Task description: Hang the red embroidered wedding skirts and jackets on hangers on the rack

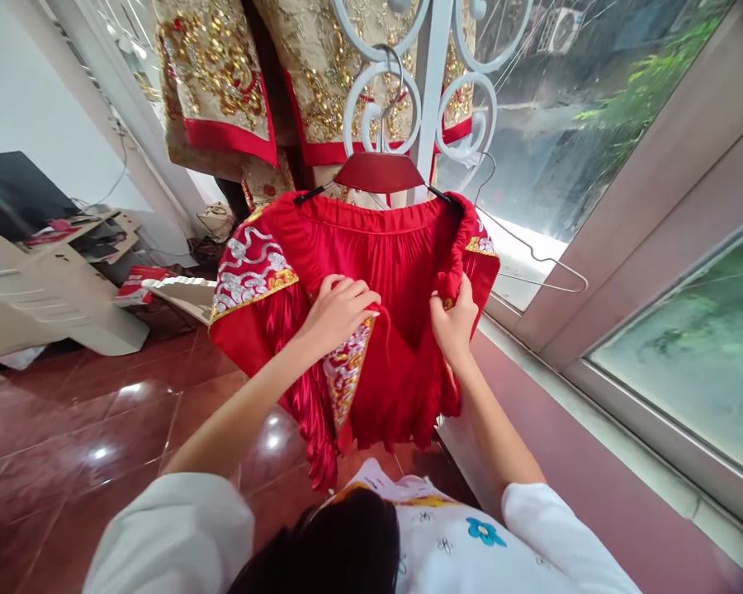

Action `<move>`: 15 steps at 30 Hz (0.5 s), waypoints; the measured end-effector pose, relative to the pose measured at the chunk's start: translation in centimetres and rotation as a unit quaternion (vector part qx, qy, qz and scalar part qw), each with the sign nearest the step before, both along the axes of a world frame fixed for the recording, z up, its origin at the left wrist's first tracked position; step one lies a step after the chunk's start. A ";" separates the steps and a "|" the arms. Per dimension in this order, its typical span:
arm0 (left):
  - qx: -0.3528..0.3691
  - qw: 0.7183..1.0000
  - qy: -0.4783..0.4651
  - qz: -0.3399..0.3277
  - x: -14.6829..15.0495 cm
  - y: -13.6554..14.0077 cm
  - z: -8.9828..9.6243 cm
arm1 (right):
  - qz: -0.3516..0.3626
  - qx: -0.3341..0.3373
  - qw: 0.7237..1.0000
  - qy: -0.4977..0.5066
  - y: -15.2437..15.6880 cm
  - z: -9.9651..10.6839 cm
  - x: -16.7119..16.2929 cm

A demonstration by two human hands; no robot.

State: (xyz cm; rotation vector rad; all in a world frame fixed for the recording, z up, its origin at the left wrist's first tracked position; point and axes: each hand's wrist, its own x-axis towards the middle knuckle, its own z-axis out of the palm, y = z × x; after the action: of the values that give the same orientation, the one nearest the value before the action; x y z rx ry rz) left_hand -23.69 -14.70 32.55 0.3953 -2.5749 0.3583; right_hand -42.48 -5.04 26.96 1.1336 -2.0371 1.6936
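Observation:
A red satin skirt (371, 247) with silver and gold embroidered panels hangs from a clip hanger (380, 173), its waistband gathered and its front falling open toward me. My left hand (340, 309) is closed over the left front edge of the waistband, a thin red tie dangling by the fingertips. On the other side, my right hand (455, 318) pinches the bunched right end of the waistband. The hanger's clips grip the back of the waistband, and its hook is up at the white scrolled metalwork (437, 91).
Gold-sequined cream garments (223, 82) with red borders hang behind. A bare wire hanger (532, 256) hangs at the right by the window (674, 330). On the left stand a desk (55, 272) and a dark monitor (21, 198), above a red tiled floor (117, 429).

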 end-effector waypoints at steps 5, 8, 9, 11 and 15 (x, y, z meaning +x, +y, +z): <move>0.010 0.962 0.274 0.006 -1.2 4.4 -5.5 | 0.058 -0.051 0.996 -0.033 1.5 -1.4 3.0; 0.187 0.939 0.289 0.010 -1.6 6.6 -13.1 | 0.043 -0.049 0.997 -0.044 2.1 -3.2 2.8; 0.286 0.922 0.256 0.051 -1.7 7.1 -15.6 | 0.035 -0.047 0.997 -0.050 2.3 -3.7 2.7; 0.412 0.881 0.196 0.128 -2.0 7.5 -19.7 | 0.027 -0.035 0.997 -0.061 2.5 -4.5 2.6; 0.460 0.850 0.124 0.224 -3.4 6.7 -22.8 | 0.013 -0.008 0.998 -0.057 2.4 -5.6 2.9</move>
State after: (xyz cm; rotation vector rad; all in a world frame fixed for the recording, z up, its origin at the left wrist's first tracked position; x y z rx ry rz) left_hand -27.13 -8.02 9.71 1.2846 -2.2001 -0.7811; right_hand -39.61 -2.65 21.39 1.0865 -2.0801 1.8235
